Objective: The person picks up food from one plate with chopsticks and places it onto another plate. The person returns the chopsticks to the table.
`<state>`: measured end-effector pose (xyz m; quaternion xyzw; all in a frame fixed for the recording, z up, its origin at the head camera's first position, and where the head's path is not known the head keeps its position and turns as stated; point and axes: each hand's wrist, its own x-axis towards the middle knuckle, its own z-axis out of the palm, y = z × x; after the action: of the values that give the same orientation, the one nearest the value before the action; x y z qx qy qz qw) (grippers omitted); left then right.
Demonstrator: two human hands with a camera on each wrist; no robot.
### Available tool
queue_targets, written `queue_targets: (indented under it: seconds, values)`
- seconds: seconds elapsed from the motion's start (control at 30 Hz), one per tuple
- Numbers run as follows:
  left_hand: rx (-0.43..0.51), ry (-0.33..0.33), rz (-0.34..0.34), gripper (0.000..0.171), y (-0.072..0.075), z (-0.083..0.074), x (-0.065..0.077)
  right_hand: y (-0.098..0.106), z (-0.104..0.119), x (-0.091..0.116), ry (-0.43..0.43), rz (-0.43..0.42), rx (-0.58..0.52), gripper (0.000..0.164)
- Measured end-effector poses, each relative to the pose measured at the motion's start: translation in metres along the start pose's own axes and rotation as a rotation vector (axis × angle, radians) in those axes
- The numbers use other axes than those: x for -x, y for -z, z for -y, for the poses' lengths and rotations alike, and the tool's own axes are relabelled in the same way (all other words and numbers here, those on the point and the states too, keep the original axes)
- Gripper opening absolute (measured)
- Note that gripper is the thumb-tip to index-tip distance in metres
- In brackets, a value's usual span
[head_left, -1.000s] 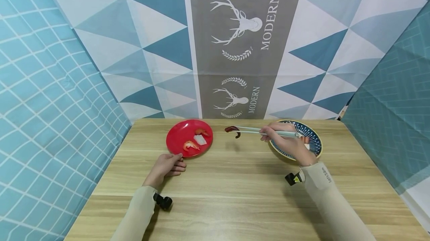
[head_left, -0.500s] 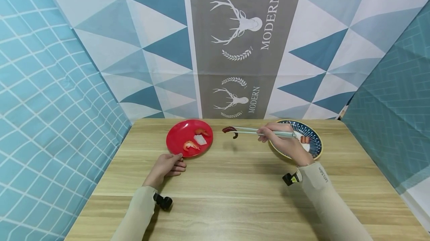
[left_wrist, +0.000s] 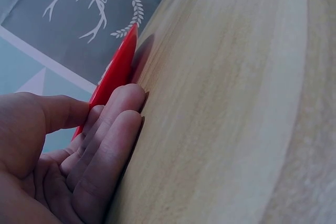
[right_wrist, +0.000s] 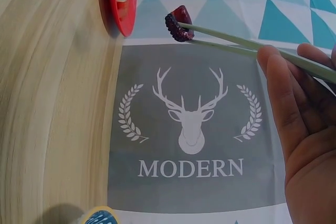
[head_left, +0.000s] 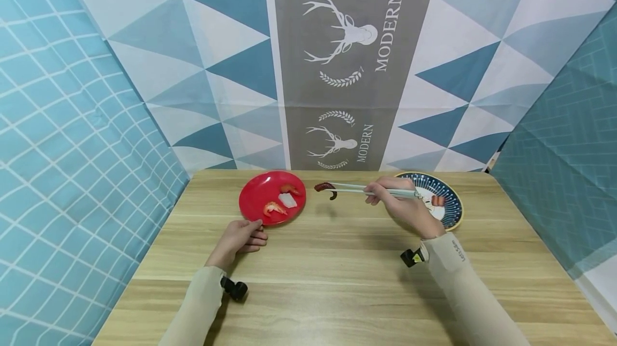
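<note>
Between the left hand (head_left: 240, 236), pinching a round red plate (head_left: 253, 197), and the right hand (head_left: 407, 207), gripping slender pale-green chopsticks (right_wrist: 236, 39), a curled dark-red tentacle (right_wrist: 180, 34) hangs at the tips.

The person wears a pale beige left sleeve (head_left: 196, 306) and a matching right sleeve (head_left: 474, 295), with small dark lettering (head_left: 459, 250) (hard to read from here). A black left camera (head_left: 237, 290) and right camera (head_left: 408, 258) are worn too, the latter marked yellow.

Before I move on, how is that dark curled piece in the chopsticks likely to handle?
The dark curled piece looks glossy, so it may be slippery. Pinched between two slim chopsticks, it could pivot. Its hanging curl might swing slightly.
</note>
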<state>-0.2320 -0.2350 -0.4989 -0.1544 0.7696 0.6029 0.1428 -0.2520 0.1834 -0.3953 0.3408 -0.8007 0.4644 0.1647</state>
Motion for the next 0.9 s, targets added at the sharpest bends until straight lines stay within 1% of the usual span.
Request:
queue_targets:
  seconds: [0.33,0.5,0.6,0.9]
  values:
    - [-0.01,-0.016,0.005,0.038,0.0005,0.0012,-0.0007,-0.0021,0.0042,0.0003,-0.043,0.025,-0.019,0.022]
    - [-0.009,-0.013,0.006,0.039,0.0004,0.0004,0.0002,-0.0025,0.0049,0.0006,-0.062,0.021,-0.015,0.023]
    - [-0.011,-0.014,0.005,0.039,0.0003,0.0002,0.0006,-0.0034,0.0044,0.0003,-0.08,0.017,-0.032,0.022]
    - [-0.015,-0.014,-0.004,0.04,-0.0005,0.0004,0.0017,-0.0071,0.007,-0.0015,-0.088,0.007,-0.063,0.022]
